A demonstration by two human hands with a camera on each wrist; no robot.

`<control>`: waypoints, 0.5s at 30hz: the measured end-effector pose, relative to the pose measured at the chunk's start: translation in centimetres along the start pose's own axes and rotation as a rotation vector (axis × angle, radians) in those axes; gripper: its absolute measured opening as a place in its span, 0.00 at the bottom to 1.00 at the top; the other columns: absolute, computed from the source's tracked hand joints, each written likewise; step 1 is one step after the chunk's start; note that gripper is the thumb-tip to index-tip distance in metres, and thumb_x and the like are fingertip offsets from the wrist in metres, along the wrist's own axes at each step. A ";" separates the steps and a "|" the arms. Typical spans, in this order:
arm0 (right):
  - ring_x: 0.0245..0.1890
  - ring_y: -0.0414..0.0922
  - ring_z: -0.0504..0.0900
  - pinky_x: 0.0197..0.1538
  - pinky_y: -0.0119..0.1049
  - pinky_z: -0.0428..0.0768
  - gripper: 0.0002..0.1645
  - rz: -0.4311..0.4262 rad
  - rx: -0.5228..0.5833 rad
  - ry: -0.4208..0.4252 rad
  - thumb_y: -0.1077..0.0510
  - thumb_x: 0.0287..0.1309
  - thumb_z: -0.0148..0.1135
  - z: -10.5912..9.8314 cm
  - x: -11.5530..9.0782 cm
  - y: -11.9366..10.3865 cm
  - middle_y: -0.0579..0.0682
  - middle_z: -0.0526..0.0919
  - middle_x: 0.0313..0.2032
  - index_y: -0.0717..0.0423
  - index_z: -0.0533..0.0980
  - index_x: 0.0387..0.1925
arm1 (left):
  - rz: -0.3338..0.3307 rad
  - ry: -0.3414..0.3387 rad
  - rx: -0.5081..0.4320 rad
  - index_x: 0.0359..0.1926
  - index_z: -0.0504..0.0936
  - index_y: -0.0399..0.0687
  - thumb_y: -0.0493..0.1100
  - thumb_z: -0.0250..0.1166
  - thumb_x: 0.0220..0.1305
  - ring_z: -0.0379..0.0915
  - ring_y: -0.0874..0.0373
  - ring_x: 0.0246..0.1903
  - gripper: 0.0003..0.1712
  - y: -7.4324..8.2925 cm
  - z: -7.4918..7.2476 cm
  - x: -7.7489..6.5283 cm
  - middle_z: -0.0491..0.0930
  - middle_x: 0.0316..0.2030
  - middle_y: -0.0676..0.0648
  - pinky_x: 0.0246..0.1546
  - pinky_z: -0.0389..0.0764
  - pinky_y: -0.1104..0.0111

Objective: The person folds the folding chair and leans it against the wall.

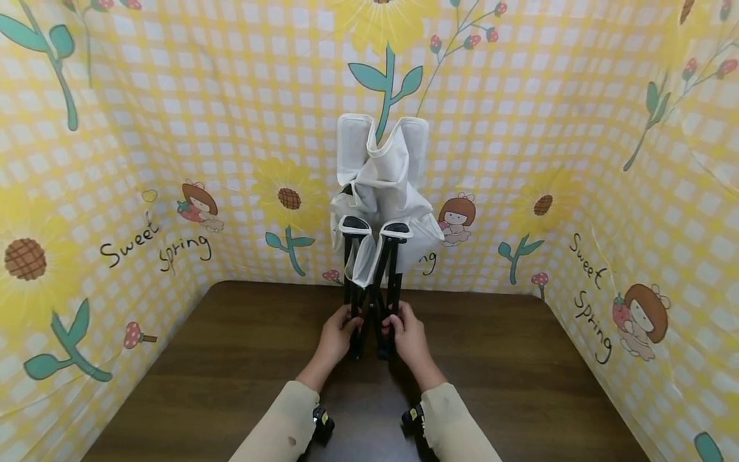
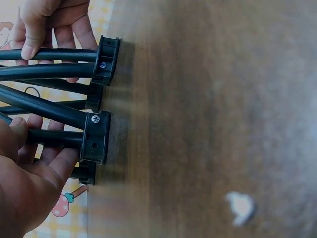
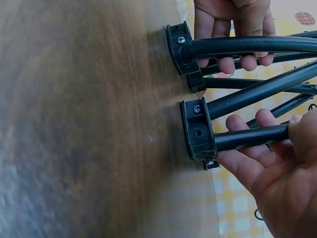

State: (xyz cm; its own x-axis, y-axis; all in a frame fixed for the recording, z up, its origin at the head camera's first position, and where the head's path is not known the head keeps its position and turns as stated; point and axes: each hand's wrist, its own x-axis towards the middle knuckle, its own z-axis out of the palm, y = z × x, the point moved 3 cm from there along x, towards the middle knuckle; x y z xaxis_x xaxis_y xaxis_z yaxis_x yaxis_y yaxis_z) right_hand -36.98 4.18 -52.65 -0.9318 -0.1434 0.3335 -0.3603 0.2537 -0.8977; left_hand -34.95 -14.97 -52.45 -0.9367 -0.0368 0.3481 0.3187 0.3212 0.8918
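Note:
A partly folded camping chair with white fabric [image 1: 387, 167] and black tube legs [image 1: 372, 305] stands upright in the head view, its cloth bunched and creased above. My left hand [image 1: 337, 335] grips a leg on the left side, thumb over the tube. On the other side, my right hand [image 1: 408, 335] holds the right leg the same way. The wrist views show black plastic feet [image 2: 96, 136] with screws at the leg ends, close to the wooden table; whether all of them touch it I cannot tell. The legs cross between my hands.
The brown wooden table [image 1: 260, 359] reaches to a yellow checked cloth [image 1: 242, 128] hung at the back and both sides. A small white scrap [image 2: 241, 208] shows over the table in the left wrist view. Black wrist cameras [image 1: 323, 425] sit at my cuffs.

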 end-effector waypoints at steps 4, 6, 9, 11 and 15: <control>0.38 0.57 0.89 0.46 0.52 0.87 0.13 -0.007 0.005 -0.003 0.63 0.77 0.52 0.1 0.2 0.0 0.57 0.86 0.38 0.58 0.72 0.58 | 0.001 0.000 0.003 0.51 0.80 0.39 0.33 0.61 0.72 0.80 0.35 0.41 0.09 -0.3 -0.1 0.3 0.84 0.35 0.40 0.38 0.78 0.67; 0.38 0.59 0.88 0.47 0.55 0.87 0.14 -0.010 0.006 -0.001 0.63 0.77 0.51 0.1 0.3 0.0 0.58 0.86 0.38 0.59 0.72 0.59 | 0.006 -0.002 0.013 0.51 0.80 0.40 0.34 0.61 0.73 0.80 0.36 0.40 0.09 -0.3 -0.1 0.4 0.84 0.35 0.41 0.38 0.78 0.68; 0.39 0.61 0.88 0.48 0.58 0.85 0.14 -0.006 0.008 0.000 0.63 0.77 0.51 0.1 0.5 0.0 0.59 0.86 0.38 0.60 0.71 0.59 | 0.009 0.002 0.019 0.52 0.80 0.40 0.35 0.61 0.73 0.81 0.37 0.40 0.09 -0.3 -0.1 0.6 0.84 0.36 0.41 0.38 0.79 0.67; 0.40 0.62 0.88 0.49 0.59 0.85 0.14 0.005 0.013 -0.004 0.63 0.77 0.51 0.1 0.6 0.0 0.59 0.86 0.39 0.60 0.71 0.60 | 0.012 0.007 0.014 0.51 0.80 0.39 0.35 0.61 0.73 0.81 0.37 0.40 0.09 -0.4 0.0 0.7 0.84 0.36 0.41 0.38 0.79 0.67; 0.41 0.63 0.88 0.49 0.59 0.85 0.14 0.021 0.010 -0.003 0.64 0.77 0.51 0.1 0.8 0.1 0.61 0.86 0.40 0.60 0.71 0.60 | -0.002 0.008 0.011 0.51 0.80 0.39 0.35 0.61 0.73 0.81 0.39 0.40 0.09 -0.6 0.1 1.0 0.84 0.35 0.41 0.38 0.79 0.67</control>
State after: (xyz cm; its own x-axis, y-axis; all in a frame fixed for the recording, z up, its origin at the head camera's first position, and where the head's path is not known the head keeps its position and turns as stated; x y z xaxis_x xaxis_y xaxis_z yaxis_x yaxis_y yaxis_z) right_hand -37.76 4.01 -52.51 -0.9389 -0.1409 0.3139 -0.3404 0.2467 -0.9073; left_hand -36.07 -15.10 -52.68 -0.9361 -0.0447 0.3488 0.3155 0.3315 0.8891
